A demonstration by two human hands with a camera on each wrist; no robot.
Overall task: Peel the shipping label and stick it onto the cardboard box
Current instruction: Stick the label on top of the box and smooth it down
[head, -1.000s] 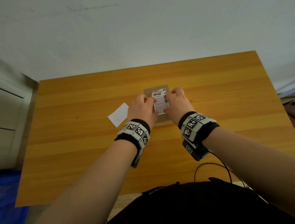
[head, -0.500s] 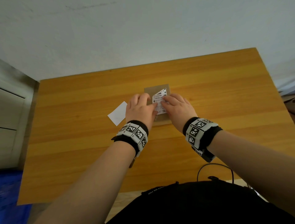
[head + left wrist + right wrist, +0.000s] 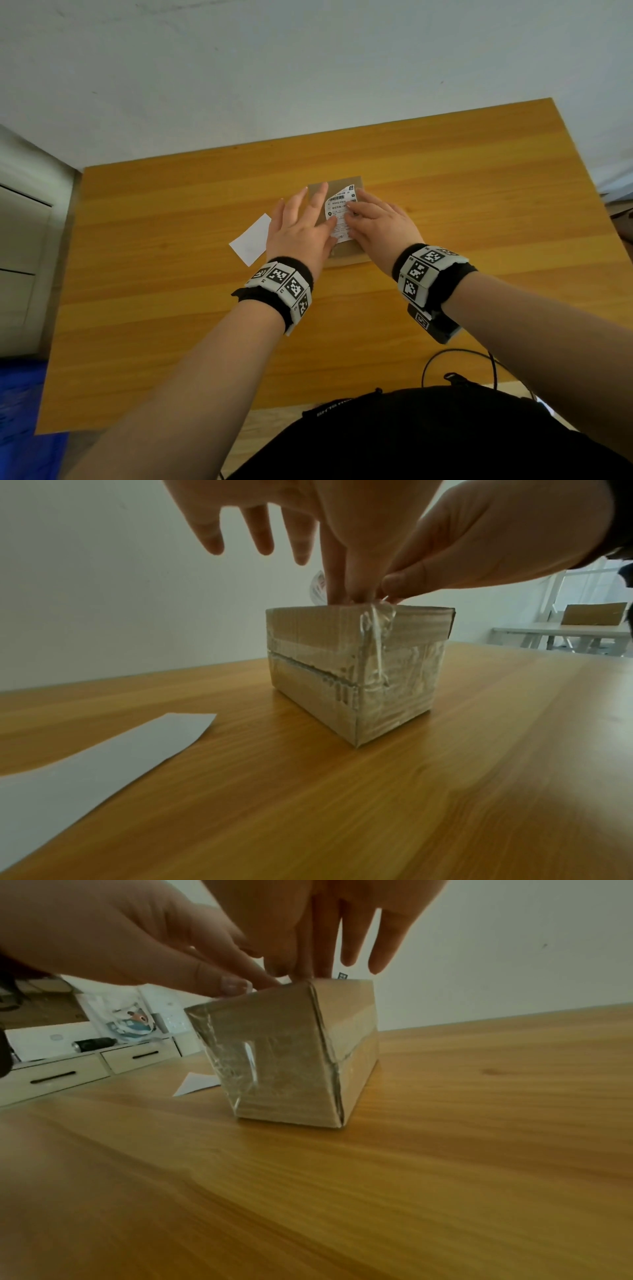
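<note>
A small taped cardboard box (image 3: 346,254) (image 3: 346,669) (image 3: 291,1053) stands on the wooden table (image 3: 479,205). The white printed shipping label (image 3: 339,210) lies on the box top, its upper left part curling up off the cardboard (image 3: 316,588). My left hand (image 3: 308,219) has straight, spread fingers and its thumb presses the label's lower left edge. The flat fingers of my right hand (image 3: 370,216) press the label's right side. The wrist views show only fingertips touching the box top; the label is mostly hidden there.
The peeled white backing paper (image 3: 251,240) (image 3: 85,764) (image 3: 198,1085) lies flat on the table just left of the box. A grey drawer cabinet (image 3: 20,240) stands beyond the table's left edge. A black cable (image 3: 445,356) hangs at the near edge.
Both hands have lowered the label from upright above the box onto its top. My left fingers have uncurled and spread, and my right fingers have flattened on the label.
</note>
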